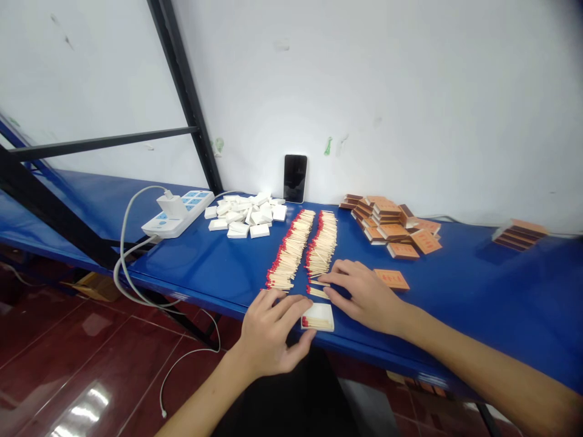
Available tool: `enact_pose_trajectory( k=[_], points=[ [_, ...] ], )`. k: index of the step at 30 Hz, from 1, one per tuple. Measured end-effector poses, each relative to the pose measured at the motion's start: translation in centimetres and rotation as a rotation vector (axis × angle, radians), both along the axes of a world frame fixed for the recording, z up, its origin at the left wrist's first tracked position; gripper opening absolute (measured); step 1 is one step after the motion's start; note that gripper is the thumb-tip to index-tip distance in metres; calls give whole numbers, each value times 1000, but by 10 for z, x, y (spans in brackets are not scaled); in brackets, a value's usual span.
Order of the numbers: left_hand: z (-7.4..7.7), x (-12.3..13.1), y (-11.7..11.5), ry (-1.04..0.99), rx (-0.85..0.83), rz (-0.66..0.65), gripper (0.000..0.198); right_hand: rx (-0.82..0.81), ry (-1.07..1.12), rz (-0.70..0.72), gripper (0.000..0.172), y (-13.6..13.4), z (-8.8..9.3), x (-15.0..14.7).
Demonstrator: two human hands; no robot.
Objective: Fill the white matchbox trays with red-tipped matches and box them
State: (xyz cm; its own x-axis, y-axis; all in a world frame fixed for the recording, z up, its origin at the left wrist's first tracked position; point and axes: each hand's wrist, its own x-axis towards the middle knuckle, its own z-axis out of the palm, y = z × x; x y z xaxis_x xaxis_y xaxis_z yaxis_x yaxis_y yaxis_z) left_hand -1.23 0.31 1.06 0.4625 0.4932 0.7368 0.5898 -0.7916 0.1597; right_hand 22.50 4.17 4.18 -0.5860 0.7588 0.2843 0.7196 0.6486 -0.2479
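Note:
At the front edge of the blue table, my left hand (272,332) grips a small white matchbox tray (327,309) by its left end, thumb below and fingers above. Several red-tipped matches lie along the tray's near side. Just beyond it, the thumb and index finger of my right hand (367,297) close on a few matches (317,292) at the near end of the right-hand match row (322,246). A second long match row (294,246) runs alongside on the left. Beside my right hand lies an orange matchbox sleeve (392,279).
White trays (246,212) are heaped back left, near a white power strip (180,215) with a looping cable. Orange matchbox sleeves (387,218) are piled back right, with another stack (519,235) farther right. A phone (295,179) leans against the wall.

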Motion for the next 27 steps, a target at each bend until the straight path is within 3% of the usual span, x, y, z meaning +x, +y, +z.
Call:
enact_pose_trajectory(
  k=[27],
  points=[
    [-1, 0, 0, 6, -4, 2, 29, -10, 6, -11, 24, 0, 2, 0]
  ],
)
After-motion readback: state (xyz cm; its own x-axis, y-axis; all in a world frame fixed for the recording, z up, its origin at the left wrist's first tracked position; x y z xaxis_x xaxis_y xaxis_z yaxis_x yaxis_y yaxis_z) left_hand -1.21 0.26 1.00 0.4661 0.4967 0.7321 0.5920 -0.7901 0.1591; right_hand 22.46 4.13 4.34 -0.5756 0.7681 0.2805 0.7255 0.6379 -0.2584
